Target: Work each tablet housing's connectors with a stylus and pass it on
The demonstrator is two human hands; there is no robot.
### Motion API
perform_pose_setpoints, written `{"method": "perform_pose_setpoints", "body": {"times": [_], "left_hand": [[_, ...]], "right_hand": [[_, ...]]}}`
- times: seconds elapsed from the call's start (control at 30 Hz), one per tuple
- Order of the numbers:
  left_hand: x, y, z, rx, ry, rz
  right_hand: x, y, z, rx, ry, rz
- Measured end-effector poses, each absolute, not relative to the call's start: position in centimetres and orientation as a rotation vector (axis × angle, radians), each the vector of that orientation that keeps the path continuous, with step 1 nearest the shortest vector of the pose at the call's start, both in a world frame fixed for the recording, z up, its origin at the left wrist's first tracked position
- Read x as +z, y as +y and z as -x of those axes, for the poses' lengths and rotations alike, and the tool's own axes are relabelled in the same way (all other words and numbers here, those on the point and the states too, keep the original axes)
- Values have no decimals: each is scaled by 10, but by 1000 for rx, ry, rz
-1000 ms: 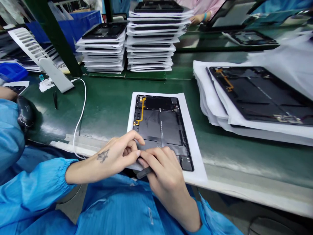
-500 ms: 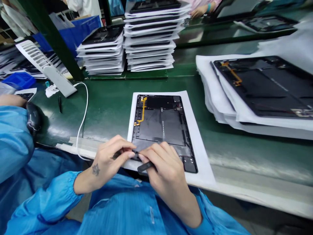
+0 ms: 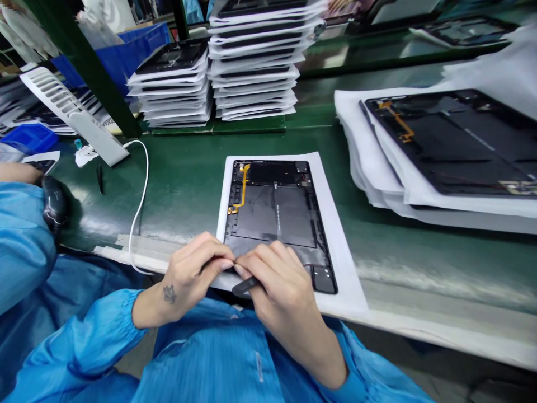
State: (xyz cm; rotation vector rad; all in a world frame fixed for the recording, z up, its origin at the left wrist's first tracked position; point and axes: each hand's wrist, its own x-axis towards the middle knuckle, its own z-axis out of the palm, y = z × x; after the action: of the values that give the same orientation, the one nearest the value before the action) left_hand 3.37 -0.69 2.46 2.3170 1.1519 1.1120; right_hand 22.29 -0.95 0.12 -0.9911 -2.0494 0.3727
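An opened black tablet shell (image 3: 258,210) lies on a white foam sheet (image 3: 348,280), with an orange flex cable (image 3: 244,187) along its upper left side. At the shell's near left corner, my left hand (image 3: 195,271) is closed in a pinch; whatever its fingertips hold is hidden. My right hand (image 3: 283,277) meets it there, thumb and fingertips together. A flat-ended black tool (image 3: 245,286) sticks out from under my right hand, held in the fingers. Its working end is covered, so its kind is unclear.
Stacked shells between white sheets (image 3: 251,73) stand at the back. Another pile (image 3: 377,168) sits right. At left are a white fan-like device (image 3: 75,115) with a white cable (image 3: 142,207), dark tweezers (image 3: 99,178) and a co-worker's blue sleeve (image 3: 25,235).
My fingertips have come together at the shell's corner, covering the small dark spot that showed between them. The view has shifted slightly.
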Motion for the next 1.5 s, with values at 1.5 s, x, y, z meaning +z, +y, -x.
{"method": "perform_pose_setpoints", "body": {"times": [1.5], "left_hand": [[23,-22,-3,617,1017,-3171]], "right_hand": [[28,0,-258,292,-2288,834]]}}
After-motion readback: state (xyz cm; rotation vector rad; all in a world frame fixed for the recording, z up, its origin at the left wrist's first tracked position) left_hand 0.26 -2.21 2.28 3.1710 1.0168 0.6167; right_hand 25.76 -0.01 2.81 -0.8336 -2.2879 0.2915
